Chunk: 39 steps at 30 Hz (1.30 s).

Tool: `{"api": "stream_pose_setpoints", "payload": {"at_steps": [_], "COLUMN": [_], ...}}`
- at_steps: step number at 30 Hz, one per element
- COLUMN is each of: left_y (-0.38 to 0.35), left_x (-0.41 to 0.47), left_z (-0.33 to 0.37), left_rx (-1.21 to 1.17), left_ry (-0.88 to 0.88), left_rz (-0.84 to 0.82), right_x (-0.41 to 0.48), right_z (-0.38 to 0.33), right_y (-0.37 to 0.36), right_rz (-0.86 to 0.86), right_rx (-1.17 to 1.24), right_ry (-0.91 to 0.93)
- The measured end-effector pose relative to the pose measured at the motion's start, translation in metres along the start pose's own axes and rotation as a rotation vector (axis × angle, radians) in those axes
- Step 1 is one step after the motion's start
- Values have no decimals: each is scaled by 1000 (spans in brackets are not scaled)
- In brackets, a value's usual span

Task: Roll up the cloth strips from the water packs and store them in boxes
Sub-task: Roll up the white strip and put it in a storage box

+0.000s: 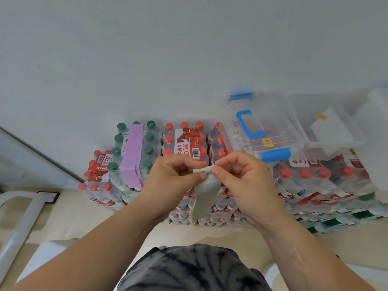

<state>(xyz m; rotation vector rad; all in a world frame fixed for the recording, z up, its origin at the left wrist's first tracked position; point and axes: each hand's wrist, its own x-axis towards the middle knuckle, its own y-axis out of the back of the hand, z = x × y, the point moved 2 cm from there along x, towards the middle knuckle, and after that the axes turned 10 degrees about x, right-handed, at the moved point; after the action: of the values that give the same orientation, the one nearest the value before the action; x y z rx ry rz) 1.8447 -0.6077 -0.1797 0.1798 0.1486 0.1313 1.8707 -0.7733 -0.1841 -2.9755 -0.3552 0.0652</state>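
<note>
Dark patterned shirt [193, 267] fills the bottom edge. Above it, the left hand [172, 179] and right hand [243, 179] both pinch the rolled top of a grey strip [204, 198], whose tail hangs down before the stacked packs [184, 141]. A purple strip [132, 152] lies over a green-capped pack at left. A clear box [260, 131] sits on packs at right.

Materials and finishes at the stacked water packs [184, 141].
The pale cloth strip [204, 198] is soft and matt; the purple strip [132, 156] looks equally matt. The water packs wear glossy, crinkled clear plastic film over smooth plastic caps [168, 139]. The box [279, 124] is hard, transparent, glossy plastic, its handle [249, 123] and 2 latches [276, 155] opaque blue plastic. The wall [147, 49] is matt.
</note>
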Motion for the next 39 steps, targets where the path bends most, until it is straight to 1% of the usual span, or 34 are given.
{"api": "stream_pose_setpoints", "payload": {"at_steps": [4,8,14,19,23,26,31,39], "left_y": [3,6,4,5,6,6,6,6], "left_x": [-1,0,-1,-4,-6,-7,-8,-10], "left_z": [3,2,3,-1,-3,-2,1,-1], "left_rx": [-12,40,60,45,29,23,6,17], "left_ry": [11,45,-6,-1,10,11,-29,-24], "left_rz": [-59,-92,-21,-22,-50,-65,-9,-43], "right_x": [2,1,-3,-3,-4,-4,-6,-8], "right_z": [1,3,4,7,5,4,3,7], "right_y": [3,3,-1,-2,-2,-1,-3,-4], "right_rz": [-24,-28,-7,-15,-33,-28,-26,-16], "right_rx": [1,-5,86,57,81,75,117,113], "right_ry": [9,-14,-112,-72,-44,-39,-58,-45]}}
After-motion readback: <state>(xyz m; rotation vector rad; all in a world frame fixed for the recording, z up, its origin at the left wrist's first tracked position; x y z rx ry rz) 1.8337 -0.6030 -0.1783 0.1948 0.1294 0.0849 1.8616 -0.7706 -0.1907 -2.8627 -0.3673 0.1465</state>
